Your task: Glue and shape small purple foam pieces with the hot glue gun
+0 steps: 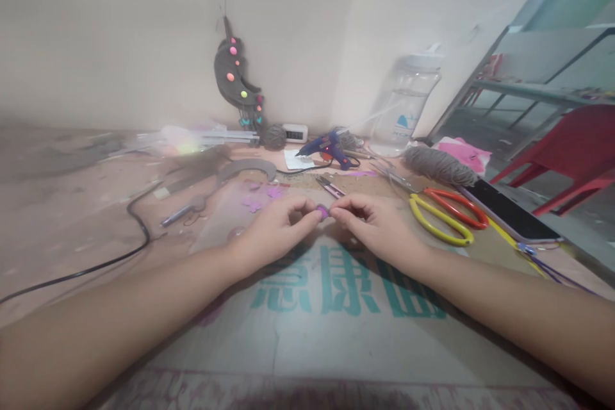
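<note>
Between my two hands is a small purple piece (323,212), perhaps a flower cutout; fingers cover much of it. My left hand (283,224) pinches it between thumb and fingertips. From the other side my right hand (372,225) is closed in a pinch at its edge. Both hands are over a cardboard sheet (307,352) with green lettering. Purple flower cutouts (252,204) lie just beyond my left hand. Small thread snips (329,186) rest behind the fingertips.
A blue glue gun (329,148) stands at the back, its black cord (147,230) running left. To the right are scissors (449,218) with red and yellow handles, grey yarn (439,165), a phone (509,210) and a water bottle (408,106). A grey crescent ornament (230,73) hangs on the wall.
</note>
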Action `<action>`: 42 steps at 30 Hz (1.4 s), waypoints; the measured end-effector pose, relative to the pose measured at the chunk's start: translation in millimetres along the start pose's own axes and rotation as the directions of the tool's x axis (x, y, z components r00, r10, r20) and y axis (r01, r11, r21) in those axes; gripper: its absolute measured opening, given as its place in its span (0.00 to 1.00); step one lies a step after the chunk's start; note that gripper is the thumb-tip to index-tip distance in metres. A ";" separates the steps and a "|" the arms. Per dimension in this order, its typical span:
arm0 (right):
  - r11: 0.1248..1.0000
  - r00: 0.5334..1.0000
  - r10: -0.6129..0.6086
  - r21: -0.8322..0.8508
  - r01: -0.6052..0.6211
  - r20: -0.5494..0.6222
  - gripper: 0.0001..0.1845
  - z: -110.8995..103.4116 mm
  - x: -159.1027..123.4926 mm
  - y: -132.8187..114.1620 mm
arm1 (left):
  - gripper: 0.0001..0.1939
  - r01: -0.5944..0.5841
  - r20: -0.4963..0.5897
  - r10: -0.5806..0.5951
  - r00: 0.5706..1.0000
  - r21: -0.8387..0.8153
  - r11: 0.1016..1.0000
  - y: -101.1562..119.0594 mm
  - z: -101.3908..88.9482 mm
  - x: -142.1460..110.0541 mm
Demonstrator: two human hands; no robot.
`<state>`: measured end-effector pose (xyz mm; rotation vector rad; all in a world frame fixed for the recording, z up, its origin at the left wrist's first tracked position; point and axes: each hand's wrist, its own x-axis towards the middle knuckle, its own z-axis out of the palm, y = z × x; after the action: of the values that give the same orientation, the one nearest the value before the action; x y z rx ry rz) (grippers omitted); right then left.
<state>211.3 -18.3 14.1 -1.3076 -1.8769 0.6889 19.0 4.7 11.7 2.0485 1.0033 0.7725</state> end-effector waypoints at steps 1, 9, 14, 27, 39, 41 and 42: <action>1.000 1.000 -0.007 0.009 0.007 0.009 0.10 0.3 0.3 0.7 | 0.15 -0.005 0.004 0.005 1.000 0.003 1.000 0.1 -0.1 0.0; 0.996 1.000 0.017 0.084 -0.019 0.016 0.10 2.6 0.9 2.4 | 0.17 -0.056 0.010 0.056 0.998 0.013 0.998 1.2 -1.0 0.0; 0.996 0.999 0.011 0.087 -0.014 0.031 0.12 0.7 0.5 2.3 | 0.14 0.005 -0.015 -0.005 1.000 -0.018 1.000 -2.0 0.3 0.7; 0.993 0.999 0.043 0.108 -0.042 -0.002 0.13 0.6 2.2 3.9 | 0.14 0.032 -0.038 -0.037 0.999 -0.115 0.993 3.3 -0.5 3.4; 0.998 0.999 -0.042 0.043 0.042 -0.003 0.09 1.0 1.9 2.9 | 0.14 -0.031 0.021 0.031 0.999 0.012 0.999 -0.8 -0.7 0.2; 0.998 0.999 -0.043 0.036 0.043 -0.003 0.09 1.2 2.1 2.2 | 0.14 -0.041 0.026 0.041 0.999 0.003 0.999 0.5 -1.1 -0.3; 0.998 0.999 -0.037 0.041 0.037 -0.002 0.09 1.4 2.1 2.0 | 0.15 -0.047 0.028 0.047 0.999 -0.005 0.999 1.1 -1.2 -0.4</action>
<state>210.8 -15.6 12.4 -1.2444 -1.8718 0.7030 18.3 4.2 13.1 2.0802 0.9404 0.7677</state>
